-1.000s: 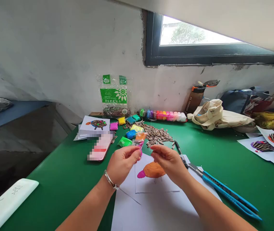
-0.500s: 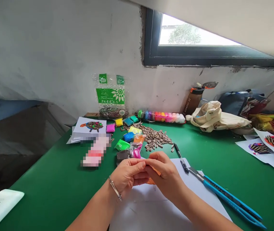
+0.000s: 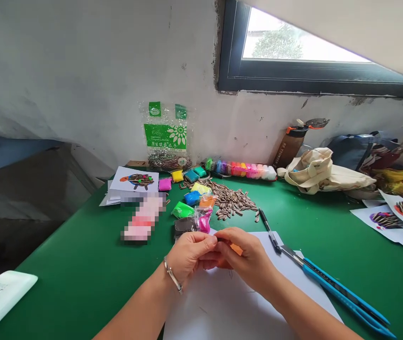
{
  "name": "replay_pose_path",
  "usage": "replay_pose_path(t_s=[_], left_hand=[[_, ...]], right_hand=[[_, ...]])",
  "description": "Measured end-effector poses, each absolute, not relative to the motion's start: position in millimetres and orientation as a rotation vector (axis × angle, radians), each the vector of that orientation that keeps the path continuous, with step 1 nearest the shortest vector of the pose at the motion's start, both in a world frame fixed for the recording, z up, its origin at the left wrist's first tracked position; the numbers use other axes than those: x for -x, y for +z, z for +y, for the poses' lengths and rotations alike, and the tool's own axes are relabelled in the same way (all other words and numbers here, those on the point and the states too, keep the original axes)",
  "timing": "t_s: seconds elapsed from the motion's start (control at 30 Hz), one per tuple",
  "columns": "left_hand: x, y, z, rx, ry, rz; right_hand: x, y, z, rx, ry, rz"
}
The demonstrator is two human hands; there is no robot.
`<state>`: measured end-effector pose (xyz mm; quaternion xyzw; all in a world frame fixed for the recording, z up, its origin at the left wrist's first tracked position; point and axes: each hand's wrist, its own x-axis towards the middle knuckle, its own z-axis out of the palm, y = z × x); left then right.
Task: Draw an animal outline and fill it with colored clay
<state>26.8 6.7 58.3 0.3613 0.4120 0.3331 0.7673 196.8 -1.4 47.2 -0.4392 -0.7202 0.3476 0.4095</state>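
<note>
Over a white sheet of paper [image 3: 219,307], my left hand [image 3: 192,252] and my right hand [image 3: 242,250] meet fingertip to fingertip. Both are closed in a pinch around a small dark piece [image 3: 218,239], mostly covered by the fingers; it may be modelling clay. A flat orange clay shape [image 3: 236,250] lies on the paper, partly hidden beneath my right hand. Just beyond my hands are a packet of black clay [image 3: 184,225] and a magenta clay packet [image 3: 205,222]. Past them spreads a heap of sunflower seeds [image 3: 233,202].
A pen [image 3: 270,231] and a blue craft knife [image 3: 343,293] lie right of the paper. Several coloured clay packets [image 3: 183,210], a seed bag [image 3: 168,137] and a brown bottle [image 3: 289,144] stand farther back. Finished pictures [image 3: 136,182] lie left; a white device [image 3: 5,302] sits front left.
The view has shifted slightly. My right fingers have lifted and shifted a little, so the small dark piece between the fingertips now shows. Both hands stay together over the paper.
</note>
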Motion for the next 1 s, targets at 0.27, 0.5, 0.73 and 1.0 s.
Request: replay_pose_path(t_s=[0.27, 0.5, 0.73, 1.0], left_hand=[[-29.4, 57.7, 8.3, -0.765, 0.790, 0.882], [-29.8, 54.1, 8.1, -0.804, 0.765, 0.888], [-29.2, 56.1, 9.9, -0.783, 0.720, 0.931], [-30.2, 57.8, 10.4, -0.798, 0.731, 0.929]], right_hand=[[-194.9, 41.1, -2.1, 1.127, 0.902, -1.790], [-194.6, 44.8, -0.9, 1.110, 0.884, -1.782], [-193.8, 46.1, 1.0, 1.103, 0.855, -1.798], [-193.6, 48.5, 0.3, 1.113, 0.872, -1.772]])
